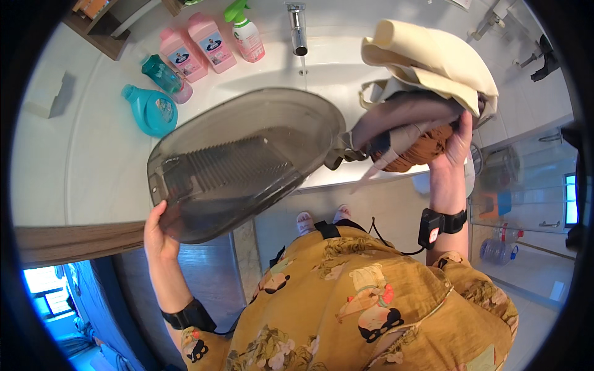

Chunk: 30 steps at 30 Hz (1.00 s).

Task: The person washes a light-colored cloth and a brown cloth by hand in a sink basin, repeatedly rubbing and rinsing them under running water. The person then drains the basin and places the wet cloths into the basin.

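Observation:
My left hand (pixel 160 232) grips the near-left rim of a translucent grey plastic basin (pixel 241 116). Ridges of a built-in washboard (pixel 232 162) show in the basin, which is tilted over the white sink (pixel 362 76). On the right, my right hand (pixel 454 146) holds up a bundle of cloth from underneath. Cream fabric (pixel 427 53) lies on top of the bundle, mauve-grey fabric (pixel 408 111) in the middle and gathered rust-brown fabric (pixel 413 150) below. A dark grey strip (pixel 345 155) hangs between bundle and basin; whether it touches the rim I cannot tell.
A thin stream of water runs from the chrome faucet (pixel 298 30). Left of it on the counter stand a spray bottle (pixel 248 39), two pink bottles (pixel 211 44), a green bottle (pixel 162 74) and a teal jug (pixel 151 111). A glass partition (pixel 524 185) is at right.

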### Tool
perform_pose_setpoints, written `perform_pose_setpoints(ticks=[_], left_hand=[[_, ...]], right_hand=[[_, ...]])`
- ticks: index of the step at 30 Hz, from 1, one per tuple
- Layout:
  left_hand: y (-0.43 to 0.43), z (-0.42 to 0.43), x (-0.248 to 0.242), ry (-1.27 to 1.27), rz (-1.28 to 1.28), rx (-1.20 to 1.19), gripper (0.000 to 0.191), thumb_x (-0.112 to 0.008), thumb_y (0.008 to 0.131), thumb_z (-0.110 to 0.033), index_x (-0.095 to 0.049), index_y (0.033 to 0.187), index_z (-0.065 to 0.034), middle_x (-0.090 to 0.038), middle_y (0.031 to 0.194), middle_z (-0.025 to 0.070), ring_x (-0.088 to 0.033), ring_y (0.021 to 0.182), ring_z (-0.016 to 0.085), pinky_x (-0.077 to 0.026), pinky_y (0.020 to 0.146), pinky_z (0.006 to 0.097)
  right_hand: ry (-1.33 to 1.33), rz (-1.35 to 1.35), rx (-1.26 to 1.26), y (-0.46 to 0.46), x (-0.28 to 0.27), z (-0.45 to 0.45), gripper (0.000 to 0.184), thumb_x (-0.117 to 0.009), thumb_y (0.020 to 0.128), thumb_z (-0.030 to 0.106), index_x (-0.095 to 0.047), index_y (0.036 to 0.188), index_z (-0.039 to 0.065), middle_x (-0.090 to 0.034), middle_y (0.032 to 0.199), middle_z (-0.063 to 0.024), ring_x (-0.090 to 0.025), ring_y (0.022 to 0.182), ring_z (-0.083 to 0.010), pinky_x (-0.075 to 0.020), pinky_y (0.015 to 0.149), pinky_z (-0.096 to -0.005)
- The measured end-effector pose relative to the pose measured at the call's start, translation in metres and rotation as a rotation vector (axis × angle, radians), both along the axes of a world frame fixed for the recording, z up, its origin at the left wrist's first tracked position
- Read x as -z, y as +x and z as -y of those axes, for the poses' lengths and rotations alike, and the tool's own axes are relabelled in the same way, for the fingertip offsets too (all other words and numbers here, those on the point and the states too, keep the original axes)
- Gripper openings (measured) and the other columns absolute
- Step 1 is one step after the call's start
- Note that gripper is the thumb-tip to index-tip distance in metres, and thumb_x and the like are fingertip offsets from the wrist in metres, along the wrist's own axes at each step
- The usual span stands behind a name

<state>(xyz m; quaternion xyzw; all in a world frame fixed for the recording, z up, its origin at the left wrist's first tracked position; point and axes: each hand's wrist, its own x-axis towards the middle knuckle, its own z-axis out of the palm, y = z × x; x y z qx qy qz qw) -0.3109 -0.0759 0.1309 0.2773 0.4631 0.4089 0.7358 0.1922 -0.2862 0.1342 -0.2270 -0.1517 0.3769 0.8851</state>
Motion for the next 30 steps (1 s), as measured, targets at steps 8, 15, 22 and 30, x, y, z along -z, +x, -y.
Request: perform_pose_setpoints(ticks=[8, 15, 22, 30], left_hand=[[0.035, -0.002, 0.075, 0.185, 0.217, 0.124, 0.049, -0.057, 0.091, -0.006, -0.045, 0.137, 0.0055, -0.055, 0.136, 0.0171, -0.057, 0.120, 0.029, -0.046, 0.104, 0.0410], [0.035, 0.002, 0.088, 0.173, 0.249, 0.156, 0.046, -0.053, 0.091, -0.004, -0.045, 0.135, 0.0066, -0.057, 0.132, 0.0186, -0.058, 0.119, 0.030, -0.047, 0.103, 0.0416], [0.012, 0.006, 0.128, 0.119, 0.328, 0.146, 0.043, -0.053, 0.090, -0.005, -0.049, 0.131, 0.0068, -0.061, 0.125, 0.0182, -0.062, 0.112, 0.029, -0.051, 0.098, 0.0407], [0.003, 0.033, 0.196, -0.091, 0.389, 0.117, 0.038, -0.053, 0.090, -0.008, -0.054, 0.127, 0.0003, -0.065, 0.117, 0.0140, -0.066, 0.103, 0.028, -0.054, 0.092, 0.0411]], right_hand=[[0.065, 0.067, -0.143, -0.068, -0.042, -0.087, 0.051, -0.077, 0.083, 0.030, -0.058, 0.126, 0.009, -0.066, 0.120, -0.0090, -0.063, 0.110, -0.0257, -0.0495, 0.100, -0.0430], [-0.135, 0.202, -0.254, -0.141, -0.018, -0.156, 0.050, -0.079, 0.080, 0.012, -0.057, 0.124, 0.004, -0.065, 0.117, -0.0084, -0.062, 0.107, -0.0202, -0.0519, 0.093, -0.0357], [-0.713, 1.071, -0.617, -0.152, 0.022, -0.167, 0.077, -0.082, 0.079, 0.029, -0.043, 0.142, 0.007, -0.056, 0.134, -0.0115, -0.052, 0.123, -0.0193, -0.0413, 0.105, -0.0324], [-0.830, 1.676, -0.778, -0.122, 0.018, -0.129, 0.086, -0.069, 0.080, 0.061, -0.042, 0.144, 0.009, -0.053, 0.138, -0.0202, -0.050, 0.129, -0.0356, -0.0394, 0.107, -0.0415]])
